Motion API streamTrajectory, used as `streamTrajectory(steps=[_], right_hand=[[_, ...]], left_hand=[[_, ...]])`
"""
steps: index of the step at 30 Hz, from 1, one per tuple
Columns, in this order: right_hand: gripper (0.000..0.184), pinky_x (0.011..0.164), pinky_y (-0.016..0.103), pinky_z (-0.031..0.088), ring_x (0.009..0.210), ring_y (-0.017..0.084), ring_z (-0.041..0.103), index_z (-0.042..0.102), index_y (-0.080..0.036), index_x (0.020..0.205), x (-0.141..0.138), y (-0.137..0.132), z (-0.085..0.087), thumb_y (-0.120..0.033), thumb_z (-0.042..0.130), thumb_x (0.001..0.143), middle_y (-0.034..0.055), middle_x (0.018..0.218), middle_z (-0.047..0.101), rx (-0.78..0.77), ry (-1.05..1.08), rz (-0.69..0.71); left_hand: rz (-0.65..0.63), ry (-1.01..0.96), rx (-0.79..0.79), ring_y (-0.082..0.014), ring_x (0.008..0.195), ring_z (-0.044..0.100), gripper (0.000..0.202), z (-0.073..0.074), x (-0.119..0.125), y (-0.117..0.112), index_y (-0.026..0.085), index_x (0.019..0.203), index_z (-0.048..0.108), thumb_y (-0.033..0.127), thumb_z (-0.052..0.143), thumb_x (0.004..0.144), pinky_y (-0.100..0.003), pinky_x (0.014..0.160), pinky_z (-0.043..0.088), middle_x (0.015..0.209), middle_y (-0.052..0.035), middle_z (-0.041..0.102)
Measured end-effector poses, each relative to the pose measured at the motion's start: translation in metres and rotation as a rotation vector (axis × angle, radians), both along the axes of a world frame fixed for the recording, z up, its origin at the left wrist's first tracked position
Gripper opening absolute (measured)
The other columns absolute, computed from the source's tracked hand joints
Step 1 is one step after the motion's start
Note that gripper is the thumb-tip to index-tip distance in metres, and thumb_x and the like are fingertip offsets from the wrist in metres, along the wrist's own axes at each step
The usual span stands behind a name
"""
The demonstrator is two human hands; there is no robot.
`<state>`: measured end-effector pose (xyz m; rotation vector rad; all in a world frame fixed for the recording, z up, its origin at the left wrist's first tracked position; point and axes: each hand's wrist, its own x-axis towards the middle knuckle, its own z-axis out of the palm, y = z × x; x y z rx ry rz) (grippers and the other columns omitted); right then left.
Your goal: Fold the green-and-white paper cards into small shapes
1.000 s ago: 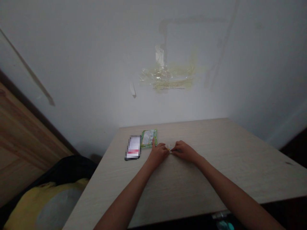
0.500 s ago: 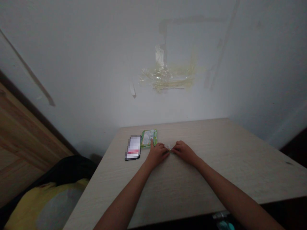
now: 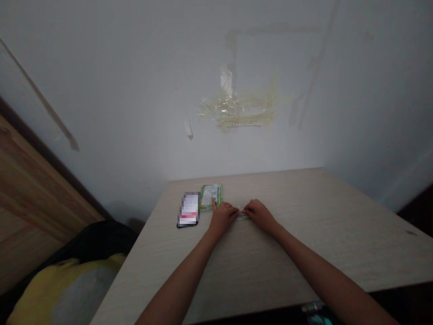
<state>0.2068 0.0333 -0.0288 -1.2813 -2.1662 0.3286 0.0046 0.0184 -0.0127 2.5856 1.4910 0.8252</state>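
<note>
Between my fingertips is a small, clear, wrapper-like piece [image 3: 242,215] with a few coloured specks, low over the table. My left hand [image 3: 223,215] pinches its left side, thumb and fingers pressed together. From the right, the bent fingers of my right hand [image 3: 257,211] grip the other side. Much of the piece is covered by the fingers, and its exact kind is too small to make out. Just beyond my left hand lies a flat green-and-white packet [image 3: 207,195], one of that hand's digits reaching over its near edge.
A phone [image 3: 189,210] with a blurred screen lies left of the packet on the pale wooden table [image 3: 318,216]. Behind the table rises a wall [image 3: 135,90] with old clear tape [image 3: 243,110]. A yellow-and-grey cushion-like thing [image 3: 71,289] is at lower left.
My fingertips have drawn slightly apart, and more of the clear piece shows between and below them. The packet and phone stay put; the view has shifted slightly.
</note>
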Motion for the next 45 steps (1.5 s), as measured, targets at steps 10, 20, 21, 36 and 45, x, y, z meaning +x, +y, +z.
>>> streamTrajectory(steps=[10,20,21,36,45], right_hand=[[0.015,0.08,0.031,0.042,0.088,0.02,0.054,0.069,-0.018,0.082,-0.005,0.001,-0.002,-0.028,0.06,0.088,0.0061,0.082,0.063,0.022,-0.031,-0.072],[0.01,0.08,0.032,0.042,0.087,0.021,0.052,0.061,-0.017,0.088,-0.006,-0.002,-0.004,-0.025,0.065,0.084,0.0052,0.085,0.061,0.06,0.0,-0.11],[0.01,0.08,0.032,0.042,0.087,0.021,0.052,0.06,-0.017,0.089,-0.007,-0.003,-0.004,-0.025,0.064,0.084,0.0053,0.086,0.061,0.071,0.001,-0.109],[0.013,0.084,0.034,0.043,0.092,0.02,0.055,0.073,-0.023,0.092,0.005,-0.015,0.011,-0.02,0.061,0.086,0.0067,0.094,0.062,0.233,-0.102,0.097],[0.021,0.089,0.034,0.044,0.097,0.019,0.057,0.072,-0.022,0.104,0.006,-0.011,0.005,-0.021,0.057,0.089,0.0068,0.101,0.067,0.185,-0.093,0.086]], left_hand=[[0.041,-0.082,-0.067,-0.0221,0.103,0.059,0.014,-0.001,0.002,0.002,0.032,0.095,0.073,0.036,0.063,0.085,-0.068,0.109,0.001,0.097,-0.0015,0.071],[0.008,-0.071,-0.1,-0.0249,0.122,0.051,0.016,-0.007,0.001,0.004,0.035,0.1,0.069,0.033,0.06,0.087,-0.074,0.105,-0.003,0.111,0.0013,0.071],[0.002,-0.058,-0.1,-0.0254,0.123,0.05,0.016,-0.007,0.001,0.004,0.036,0.1,0.069,0.033,0.06,0.087,-0.074,0.105,-0.005,0.111,0.0022,0.071],[-0.068,0.077,0.097,-0.0231,0.116,0.053,0.02,0.0,-0.002,-0.006,0.03,0.101,0.07,0.035,0.054,0.091,-0.065,0.111,-0.006,0.098,-0.0014,0.072],[-0.102,0.046,0.003,-0.0205,0.107,0.055,0.021,0.002,-0.002,-0.009,0.031,0.098,0.072,0.038,0.054,0.09,-0.064,0.111,0.009,0.094,-0.0011,0.067]])
